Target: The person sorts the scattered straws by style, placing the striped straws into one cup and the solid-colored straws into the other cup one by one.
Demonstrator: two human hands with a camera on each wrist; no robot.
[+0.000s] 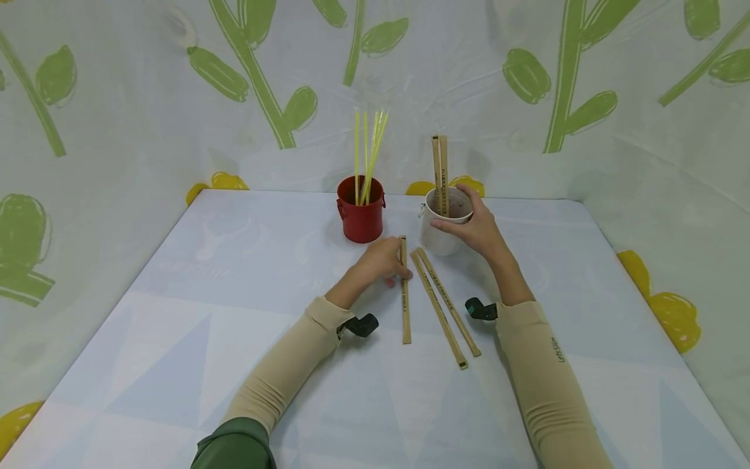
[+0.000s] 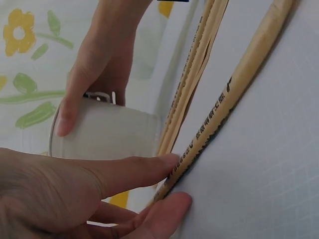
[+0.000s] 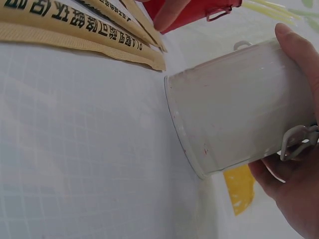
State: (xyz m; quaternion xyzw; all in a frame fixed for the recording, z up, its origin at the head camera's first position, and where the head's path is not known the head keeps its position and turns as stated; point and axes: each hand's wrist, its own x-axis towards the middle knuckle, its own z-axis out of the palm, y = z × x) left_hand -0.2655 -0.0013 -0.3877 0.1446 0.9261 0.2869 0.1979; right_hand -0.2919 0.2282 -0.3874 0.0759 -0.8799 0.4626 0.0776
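In the head view my left hand (image 1: 379, 260) pinches the upper part of a brown paper-wrapped straw (image 1: 405, 312) lying on the table. The left wrist view shows thumb and fingertips on either side of that wrapped straw (image 2: 214, 117). My right hand (image 1: 482, 229) grips the rim of a small white bucket (image 1: 436, 238), which stands upright with two wrapped straws (image 1: 443, 169) inside. Part of that hand is hidden behind the bucket. Between the hands, two more wrapped straws (image 1: 438, 309) lie side by side on the table, slanting towards the near right.
Left of the white bucket stands a red bucket (image 1: 361, 226) holding several yellow-green straws (image 1: 378, 140). Both buckets are near the back edge of the pale patterned table (image 1: 234, 365). A white curtain (image 1: 445, 78) with green plant prints hangs behind and at the sides.
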